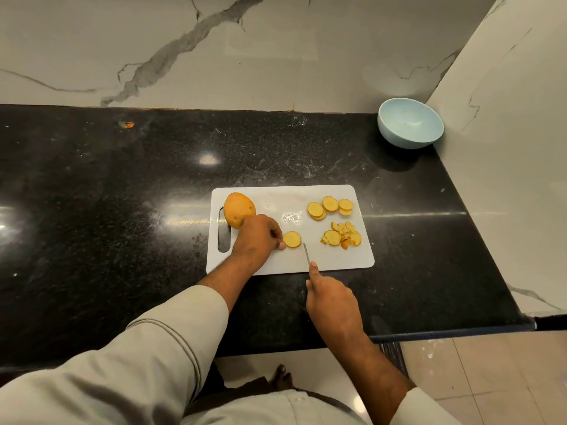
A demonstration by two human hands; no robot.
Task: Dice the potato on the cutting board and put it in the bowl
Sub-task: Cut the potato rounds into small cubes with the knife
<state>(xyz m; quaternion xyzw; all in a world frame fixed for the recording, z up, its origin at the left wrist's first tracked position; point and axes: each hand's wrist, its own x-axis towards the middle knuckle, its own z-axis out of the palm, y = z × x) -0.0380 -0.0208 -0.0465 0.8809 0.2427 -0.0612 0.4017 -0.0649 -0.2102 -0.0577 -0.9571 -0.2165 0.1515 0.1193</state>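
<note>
Knife (306,253) (upright) beside slice (291,239) at left fingers (281,246)

No readable text anywhere.

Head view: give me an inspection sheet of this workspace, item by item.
Surface: black speckled countertop, glossy, with light glare; white cutting board lying flat on it.
Job's things: uncut potato piece at the board's left end; one slice near the front; stack of slices and a heap of cut pieces on the right; light blue bowl in the far right corner, no potato in it.
Clutter: small orange scrap on the far countertop.
Hands: left hand touches the single slice; right hand grips a knife.
Cables: nothing seen.
Surroundings: marble wall, tiled floor.
</note>
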